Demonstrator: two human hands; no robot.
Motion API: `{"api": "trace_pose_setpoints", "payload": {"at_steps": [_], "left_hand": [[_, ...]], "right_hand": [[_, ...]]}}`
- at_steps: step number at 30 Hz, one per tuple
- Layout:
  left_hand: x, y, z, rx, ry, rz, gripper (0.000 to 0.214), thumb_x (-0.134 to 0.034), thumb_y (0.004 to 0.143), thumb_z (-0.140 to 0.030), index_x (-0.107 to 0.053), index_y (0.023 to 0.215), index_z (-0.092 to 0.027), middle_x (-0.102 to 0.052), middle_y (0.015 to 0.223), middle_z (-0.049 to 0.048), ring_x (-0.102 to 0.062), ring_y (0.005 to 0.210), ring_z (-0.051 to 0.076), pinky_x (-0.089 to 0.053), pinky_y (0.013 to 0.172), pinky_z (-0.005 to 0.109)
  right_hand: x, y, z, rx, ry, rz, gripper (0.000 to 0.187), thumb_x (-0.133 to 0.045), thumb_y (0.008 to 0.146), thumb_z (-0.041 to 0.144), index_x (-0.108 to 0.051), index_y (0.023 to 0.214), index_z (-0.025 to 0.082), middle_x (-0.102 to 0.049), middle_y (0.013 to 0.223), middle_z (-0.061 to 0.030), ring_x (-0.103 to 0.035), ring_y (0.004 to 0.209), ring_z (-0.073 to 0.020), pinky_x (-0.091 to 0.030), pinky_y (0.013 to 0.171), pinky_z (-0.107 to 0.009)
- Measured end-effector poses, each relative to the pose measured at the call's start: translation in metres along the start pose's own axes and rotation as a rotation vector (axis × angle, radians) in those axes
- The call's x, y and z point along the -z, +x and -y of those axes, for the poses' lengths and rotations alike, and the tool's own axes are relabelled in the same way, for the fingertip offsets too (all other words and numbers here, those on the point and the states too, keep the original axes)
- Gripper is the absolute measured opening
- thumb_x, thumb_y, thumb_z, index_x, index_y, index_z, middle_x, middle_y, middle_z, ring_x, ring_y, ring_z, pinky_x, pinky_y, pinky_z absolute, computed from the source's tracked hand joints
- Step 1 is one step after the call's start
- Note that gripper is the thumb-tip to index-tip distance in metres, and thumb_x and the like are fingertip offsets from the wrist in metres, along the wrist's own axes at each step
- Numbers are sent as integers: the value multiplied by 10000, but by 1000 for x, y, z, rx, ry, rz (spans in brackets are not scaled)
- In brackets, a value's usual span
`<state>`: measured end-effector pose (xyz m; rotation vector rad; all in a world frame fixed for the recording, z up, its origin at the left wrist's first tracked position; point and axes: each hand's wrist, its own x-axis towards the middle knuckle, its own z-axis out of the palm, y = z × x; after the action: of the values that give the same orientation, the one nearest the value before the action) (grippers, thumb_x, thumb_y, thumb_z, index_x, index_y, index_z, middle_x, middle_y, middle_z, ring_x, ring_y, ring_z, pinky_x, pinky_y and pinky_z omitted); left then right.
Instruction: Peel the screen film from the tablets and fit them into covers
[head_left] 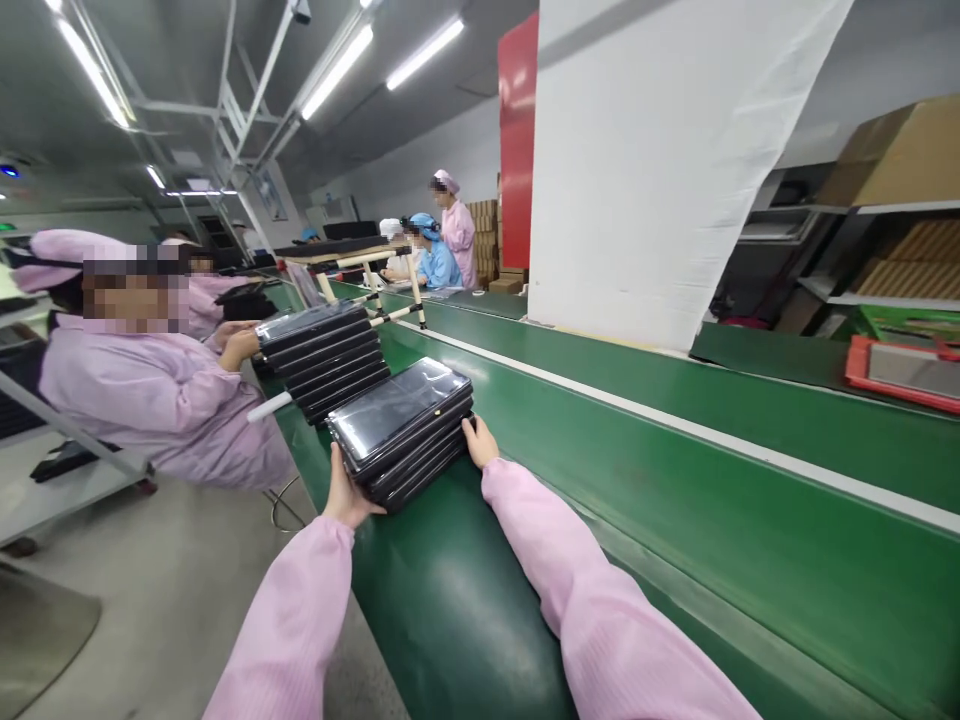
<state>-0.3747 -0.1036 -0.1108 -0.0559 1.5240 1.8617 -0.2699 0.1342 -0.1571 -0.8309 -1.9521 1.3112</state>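
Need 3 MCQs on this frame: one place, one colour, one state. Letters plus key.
1. Where does the near black stack lie?
A. On the floor
B. On the green conveyor belt
C. On a shelf

2. What colour is the person's left sleeve?
A. Blue
B. White
C. Pink

3. How do the hands stand to that stack?
A. The left hand and the right hand both touch it, one at each side
B. Neither touches it
C. Only the right one touches it

1: B, the stack rests on the belt.
2: C, the sleeve shows pale pink down to the wrist.
3: A, both hands sit against its edges.
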Motion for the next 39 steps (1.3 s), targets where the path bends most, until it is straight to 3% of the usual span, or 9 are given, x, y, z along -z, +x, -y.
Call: {"api": "trace_pose_setpoints", "payload": {"at_steps": [4,9,12,21,24,28,30,34,39], "left_hand": [[-3,-5,3,-20,-1,-11,1027,-247,672,-952,-469,1424,-287,-540,1405,191,-429,1332,506,-260,985,815],[-10,-25,11,15,14,-2,1019,-222,697,-939,-451,1443,-284,-522,1426,197,-422,1338,510,-214,982,840],[-17,-42,22,39,11,20,987,-227,710,-932,-447,1444,-309,-495,1465,168,-414,1347,500,-198,986,842],[-44,-103,68,102,50,120,940,-187,734,-920,-489,1400,-329,-557,1415,132,-561,1223,431,-504,852,638],[-42,-111,69,84,106,82,813,-192,819,-844,-507,1385,-353,-584,1382,99,-597,1175,380,-551,779,541],[-45,-126,55,-163,113,41,461,-345,976,-536,-581,1315,-331,-641,1281,36,-633,1070,224,-541,708,294],[-51,-137,48,-229,58,103,391,-387,990,-443,-628,1256,-287,-673,1201,36,-642,1008,185,-528,720,253],[-66,-152,37,-140,-27,98,292,-464,971,-352,-695,1055,-195,-708,923,36,-653,764,167,-546,763,315],[-57,-150,34,-101,-98,26,71,-624,870,-232,-676,858,-185,-654,748,-33,-601,639,119,-535,678,262]], "right_hand": [[-3,-8,-14,26,6,-18,341,-589,961,358,-587,1250,176,-597,1287,-101,-609,1123,-245,-516,950,-476],[11,-21,-17,11,40,-74,313,-581,966,354,-602,1224,177,-609,1266,-97,-614,1110,-236,-516,949,-468],[28,-38,-25,-23,52,-119,301,-574,970,359,-610,1206,175,-618,1248,-94,-619,1097,-232,-518,945,-462],[94,-97,-41,-157,106,-265,292,-562,973,383,-633,1158,169,-637,1210,-83,-624,1080,-232,-513,945,-454],[121,-99,-26,-166,136,-274,302,-552,978,394,-635,1153,162,-649,1189,-83,-635,1061,-225,-517,938,-451],[147,-89,23,-119,143,-240,323,-551,975,418,-641,1146,159,-647,1219,-90,-622,1107,-229,-487,977,-468],[148,-87,51,-118,133,-184,337,-570,958,445,-659,1091,148,-675,1154,-79,-640,1063,-224,-486,968,-462],[137,-99,92,-193,97,-138,402,-693,835,518,-668,1018,162,-700,1092,-84,-645,1011,-240,-465,957,-439],[126,-138,105,-301,89,-215,427,-702,810,511,-630,1033,155,-676,1111,-118,-614,1044,-284,-454,940,-439]]}}
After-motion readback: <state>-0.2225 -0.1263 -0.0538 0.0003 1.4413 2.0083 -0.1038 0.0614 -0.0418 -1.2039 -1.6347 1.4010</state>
